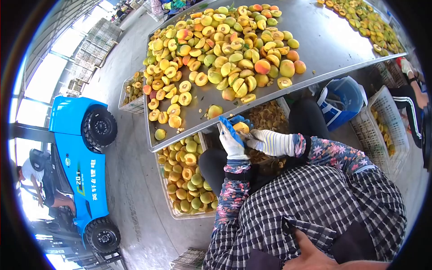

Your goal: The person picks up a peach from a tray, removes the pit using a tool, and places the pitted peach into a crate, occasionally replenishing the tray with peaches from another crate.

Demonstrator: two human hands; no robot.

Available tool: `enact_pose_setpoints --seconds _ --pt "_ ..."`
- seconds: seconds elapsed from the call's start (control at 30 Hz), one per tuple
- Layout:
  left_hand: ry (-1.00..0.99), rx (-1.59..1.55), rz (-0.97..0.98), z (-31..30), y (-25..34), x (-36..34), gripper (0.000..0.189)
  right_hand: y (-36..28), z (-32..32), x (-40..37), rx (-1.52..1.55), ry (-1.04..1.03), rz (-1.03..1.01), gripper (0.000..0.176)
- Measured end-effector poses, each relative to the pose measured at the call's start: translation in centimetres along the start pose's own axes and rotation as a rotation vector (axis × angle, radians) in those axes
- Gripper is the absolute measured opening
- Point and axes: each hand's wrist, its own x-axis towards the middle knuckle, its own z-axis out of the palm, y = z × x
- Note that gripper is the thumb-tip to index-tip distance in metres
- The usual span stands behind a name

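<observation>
My left hand, in a white glove with blue-coated fingers, grips a cut yellow peach just off the near edge of the metal table. Beside it, my right hand, in a striped glove, is closed with its fingertips close to the peach. Whatever it holds is too small to make out. Many whole and halved peaches lie heaped on the metal table, some showing stones or hollows. Below my hands, a container of brownish scraps or stones is partly hidden by my arms and legs.
A crate of peaches stands left of my knee. At the right are a blue bucket and a white crate. A blue forklift with a seated person is at far left. A bare hand touches the checked shirt.
</observation>
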Motion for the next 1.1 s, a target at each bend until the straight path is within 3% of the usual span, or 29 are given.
enact_pose_setpoints --seconds 0.03,0.13,0.23,0.27,0.3,0.33,0.4,0.47,0.53,0.67,0.73,0.83,1.03,1.1 --pt "-0.034 0.035 -0.025 -0.6 -0.1 0.3 0.052 -4.1 -1.0 -0.5 0.083 -0.085 0.31 0.022" --pt "-0.057 0.077 -0.075 -0.7 0.0 0.4 0.051 -6.0 -1.9 -0.5 0.053 -0.191 0.501 0.022" --pt "0.002 0.037 -0.05 0.0 0.2 0.2 0.054 -0.3 -1.1 0.5 -0.295 -0.184 0.019 0.025" --pt "0.036 -0.013 -0.046 0.5 0.2 0.0 0.056 0.9 -1.0 0.6 -0.31 -0.128 -0.002 0.024" --pt "0.051 -0.01 0.06 1.0 0.1 -0.3 0.058 0.7 -0.8 0.7 -0.236 -0.068 0.026 0.023" --pt "0.015 -0.179 0.067 0.3 -0.9 0.2 0.047 0.5 -0.6 0.6 -0.16 -0.006 0.058 0.022" --pt "0.038 -0.165 0.177 1.0 -1.2 0.1 0.056 0.2 -0.3 0.1 -0.331 -0.013 0.062 0.021" --pt "0.041 -0.1 0.153 1.0 -1.1 -0.2 0.052 0.4 -0.9 0.5 -0.278 -0.093 0.05 0.023" --pt "0.026 -0.051 0.119 0.6 -1.1 -0.3 0.05 -0.1 -1.4 0.8 -0.467 -0.21 0.092 0.024" --pt "-0.116 0.081 -0.147 -0.7 -0.1 0.8 0.046 -4.0 -2.5 0.5 -0.844 -0.452 0.188 0.026" --pt "-0.113 0.186 -0.222 -0.9 -0.1 0.9 0.044 -4.0 -2.5 -0.1 -0.314 -0.382 0.355 0.029" --pt "-0.148 0.111 -0.134 0.4 1.2 -0.6 0.048 -4.4 -2.8 -1.1 0.352 -0.279 0.503 0.044" --pt "-0.109 0.036 -0.127 1.3 1.8 -1.0 0.052 -2.5 -2.4 -0.7 0.896 -0.327 0.615 0.036" --pt "-0.084 0.031 -0.108 1.1 1.0 -0.8 0.053 -3.3 -1.9 -1.1 0.719 -0.248 0.57 0.037"
